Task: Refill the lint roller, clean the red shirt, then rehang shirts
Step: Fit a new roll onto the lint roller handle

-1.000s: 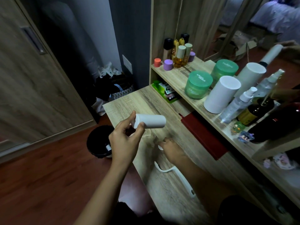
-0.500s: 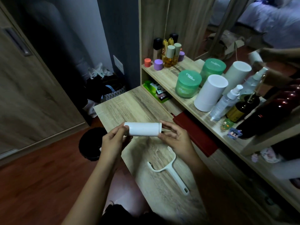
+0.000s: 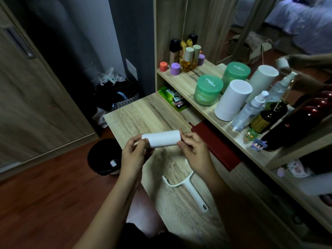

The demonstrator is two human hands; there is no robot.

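Head view: I hold the white cylindrical refill roll (image 3: 161,139) level above the pale wooden desk (image 3: 140,114), left hand (image 3: 133,155) and right hand (image 3: 195,151) each pinching one end, presumably to align it with the white plastic roller handle (image 3: 196,194) lying below.

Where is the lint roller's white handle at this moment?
In the head view the white handle lies flat on the wooden desk, lower centre, just below the right hand, apart from the refill roll held between it and the left hand.
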